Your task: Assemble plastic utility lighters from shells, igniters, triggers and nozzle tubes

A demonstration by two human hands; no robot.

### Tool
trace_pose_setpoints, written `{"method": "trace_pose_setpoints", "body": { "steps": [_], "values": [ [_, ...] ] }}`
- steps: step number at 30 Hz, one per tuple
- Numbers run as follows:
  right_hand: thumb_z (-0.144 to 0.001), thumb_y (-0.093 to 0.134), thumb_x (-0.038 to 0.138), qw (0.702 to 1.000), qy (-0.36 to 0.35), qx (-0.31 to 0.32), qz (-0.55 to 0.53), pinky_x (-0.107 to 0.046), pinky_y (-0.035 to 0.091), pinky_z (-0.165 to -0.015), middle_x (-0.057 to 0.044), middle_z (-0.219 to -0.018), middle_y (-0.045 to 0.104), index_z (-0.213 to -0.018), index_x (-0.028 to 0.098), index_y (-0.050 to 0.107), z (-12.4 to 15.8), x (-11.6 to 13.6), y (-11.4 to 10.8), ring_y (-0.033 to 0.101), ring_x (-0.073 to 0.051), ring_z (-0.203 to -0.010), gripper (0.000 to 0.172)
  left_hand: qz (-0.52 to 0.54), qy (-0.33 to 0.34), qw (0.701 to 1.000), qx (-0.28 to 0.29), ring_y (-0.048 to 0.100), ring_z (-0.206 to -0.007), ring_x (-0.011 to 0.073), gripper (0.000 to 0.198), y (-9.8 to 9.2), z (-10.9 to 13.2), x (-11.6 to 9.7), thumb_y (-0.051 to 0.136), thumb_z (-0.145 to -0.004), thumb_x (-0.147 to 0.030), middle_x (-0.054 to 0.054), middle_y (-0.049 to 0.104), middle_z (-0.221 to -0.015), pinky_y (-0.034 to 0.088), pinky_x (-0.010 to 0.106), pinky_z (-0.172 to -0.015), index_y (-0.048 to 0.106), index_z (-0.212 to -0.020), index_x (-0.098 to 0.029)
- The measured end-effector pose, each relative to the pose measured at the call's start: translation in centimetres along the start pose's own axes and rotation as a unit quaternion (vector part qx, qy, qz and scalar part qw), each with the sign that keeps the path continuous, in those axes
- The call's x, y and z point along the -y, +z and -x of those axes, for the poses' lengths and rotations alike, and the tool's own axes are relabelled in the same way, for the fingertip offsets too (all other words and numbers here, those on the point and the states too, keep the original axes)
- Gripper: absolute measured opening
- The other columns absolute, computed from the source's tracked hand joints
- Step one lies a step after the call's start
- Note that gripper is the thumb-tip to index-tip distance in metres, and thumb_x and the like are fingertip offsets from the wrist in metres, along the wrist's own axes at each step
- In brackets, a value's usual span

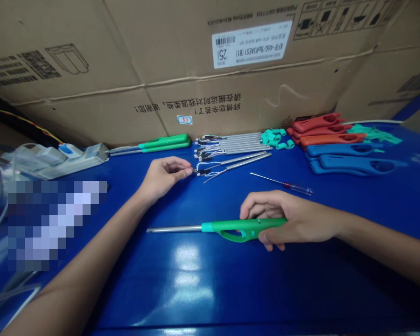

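Note:
My right hand [273, 219] is closed round the back end of a green lighter [227, 227], whose metal tube points left over the blue table [210, 298]. Farther back, my left hand [170, 175] pinches the wired end of a metal rod assembly [245, 162], at the near side of a row of similar rods [245, 142]. Its fingertips meet at the small dark connector and white wires. A screwdriver [297, 188] with a clear handle lies behind my right hand.
Two green lighters [164, 142] lie at the back beside a power strip [87, 156]. Teal rings [273, 137], red casings [318, 123], blue casings [357, 163] and teal pieces [378, 134] are at the back right. A large cardboard box [182, 51] stands behind them.

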State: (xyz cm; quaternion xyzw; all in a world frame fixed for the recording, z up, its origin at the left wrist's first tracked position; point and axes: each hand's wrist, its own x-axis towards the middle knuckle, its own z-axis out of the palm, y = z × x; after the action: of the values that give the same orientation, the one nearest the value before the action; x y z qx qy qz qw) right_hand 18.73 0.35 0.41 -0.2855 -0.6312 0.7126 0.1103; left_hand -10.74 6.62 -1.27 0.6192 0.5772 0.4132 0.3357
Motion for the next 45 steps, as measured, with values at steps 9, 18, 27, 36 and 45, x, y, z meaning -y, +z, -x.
{"method": "trace_pose_setpoints", "body": {
  "steps": [9, 18, 27, 36, 45],
  "values": [
    [-0.081, 0.067, 0.015, 0.999, 0.02, -0.034, 0.012, -0.016, 0.047, -0.045, -0.001, -0.09, 0.06, -0.105, 0.018, 0.05, -0.1, 0.3, 0.2, 0.065, -0.01, -0.063, 0.03, -0.133, 0.106, 0.985, -0.032, 0.069, -0.078, 0.0194, 0.022, 1.0, 0.4, 0.5, 0.07, -0.075, -0.034, 0.007, 0.075, -0.086, 0.053, 0.032, -0.074, 0.071, -0.087, -0.016],
    [-0.083, 0.066, 0.013, 0.999, -0.003, -0.03, 0.024, -0.018, 0.049, -0.055, -0.001, -0.096, 0.063, -0.108, 0.019, 0.048, 0.2, 0.2, 0.1, 0.063, -0.007, -0.065, 0.031, -0.262, 0.175, 0.946, -0.072, 0.068, -0.082, 0.0201, 0.018, -0.2, 1.1, -0.7, 0.059, -0.082, -0.03, 0.003, 0.075, -0.087, 0.052, 0.03, -0.072, 0.072, -0.086, -0.019],
    [-0.085, 0.06, 0.01, 0.999, 0.012, 0.0, 0.044, -0.02, 0.049, -0.06, -0.001, -0.1, 0.062, -0.113, 0.021, 0.049, 0.1, 0.4, -0.2, 0.06, -0.007, -0.067, 0.032, -0.366, 0.23, 0.899, 0.065, 0.065, -0.091, 0.0247, 0.021, 0.9, 1.6, -0.7, 0.054, -0.09, -0.028, 0.006, 0.074, -0.095, 0.048, 0.038, -0.08, 0.072, -0.094, -0.019],
    [-0.083, 0.06, 0.012, 0.996, 0.043, 0.005, 0.073, -0.015, 0.041, -0.049, 0.001, -0.095, 0.061, -0.11, 0.022, 0.047, 0.4, 0.8, -0.1, 0.051, -0.005, -0.062, 0.031, -0.364, 0.188, 0.911, 0.04, 0.061, -0.08, 0.022, 0.024, 1.5, 1.2, -0.3, 0.051, -0.09, -0.025, 0.008, 0.07, -0.089, 0.046, 0.034, -0.072, 0.072, -0.096, -0.017],
    [-0.084, 0.063, 0.016, 0.998, 0.035, -0.02, 0.043, -0.017, 0.046, -0.051, 0.001, -0.087, 0.059, -0.111, 0.021, 0.048, 0.2, 0.6, 0.0, 0.059, -0.008, -0.062, 0.031, -0.356, 0.185, 0.915, 0.038, 0.06, -0.079, 0.0219, 0.017, 1.3, 0.9, -0.3, 0.054, -0.088, -0.023, 0.006, 0.067, -0.084, 0.043, 0.033, -0.07, 0.069, -0.09, -0.019]
  ]
}}
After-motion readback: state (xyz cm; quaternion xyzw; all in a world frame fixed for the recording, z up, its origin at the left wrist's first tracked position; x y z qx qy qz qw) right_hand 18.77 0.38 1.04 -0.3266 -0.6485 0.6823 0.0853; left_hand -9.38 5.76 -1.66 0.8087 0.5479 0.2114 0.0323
